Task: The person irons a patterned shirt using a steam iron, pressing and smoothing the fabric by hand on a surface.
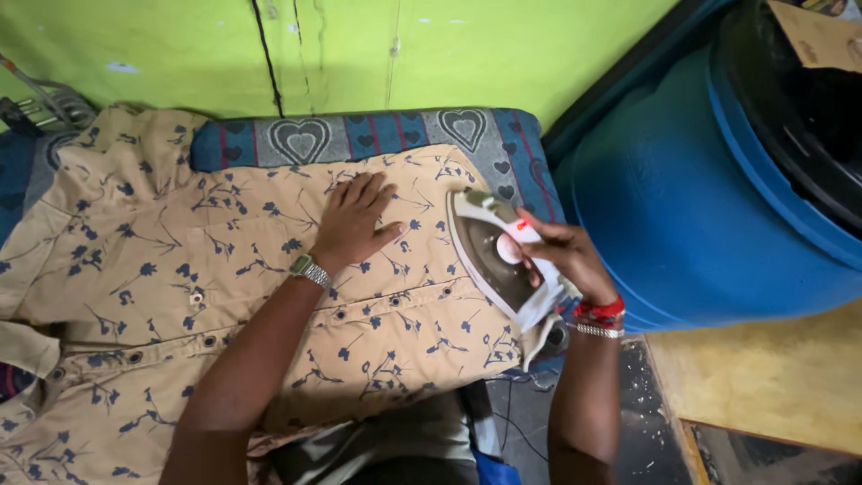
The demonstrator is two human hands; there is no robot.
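Note:
A tan shirt [180,269] with a dark blue flower print and a buttoned placket lies spread on a padded board. My left hand [353,222] presses flat on the shirt, fingers spread, a watch on its wrist. My right hand [564,256] grips the handle of a white electric iron [489,256], which rests on the shirt's right edge with its tip pointing away from me. Red and silver bangles sit on that wrist.
The board's cover [395,135] is blue and grey with heart patterns and shows past the shirt at the far side. A large blue plastic drum [700,207] stands close on the right. A green wall [359,54] is behind. Cables lie on the dark floor [521,422] below.

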